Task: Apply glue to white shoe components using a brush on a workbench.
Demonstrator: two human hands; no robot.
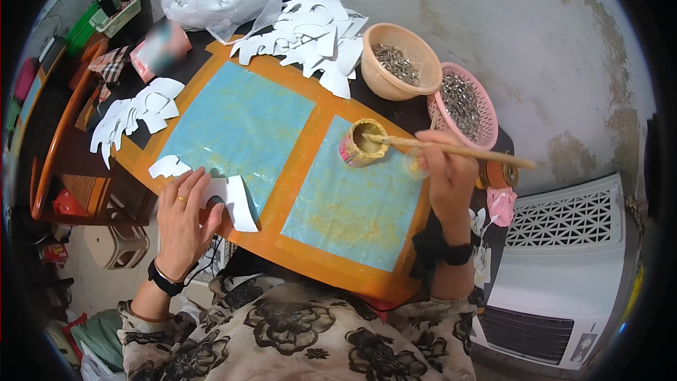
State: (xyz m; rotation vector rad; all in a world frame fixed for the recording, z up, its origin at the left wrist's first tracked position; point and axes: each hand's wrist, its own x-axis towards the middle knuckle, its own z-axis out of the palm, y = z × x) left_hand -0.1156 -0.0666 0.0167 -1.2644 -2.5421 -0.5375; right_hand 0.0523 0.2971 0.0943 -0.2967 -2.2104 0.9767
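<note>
stained grey walls [536,0] stand behind the work; an orange board [297,169] is the surface, its two blue sheets [236,123] smeared with yellow; past its right edge stands a white unit [550,275] with a grille; one stool [123,247] is on the floor at left; beyond the far edge are two baskets, one peach [375,79] and one pink [489,116], both with small metal bits [395,63]; there are two heaps of white shapes, one [317,35] at the far edge, one [137,113] by the left edge, too overlapped to count; one pot [358,154] sits toward the far right corner, its rim crusted yellowish; one white piece [241,201] with a curved notch lies at the near edge toward the left corner; the left hand [185,204] rests on it, fingers extended, thumb apart; the right hand [448,169] is closed round a long pale brush [405,142], its head at the pot's mouth.
</note>
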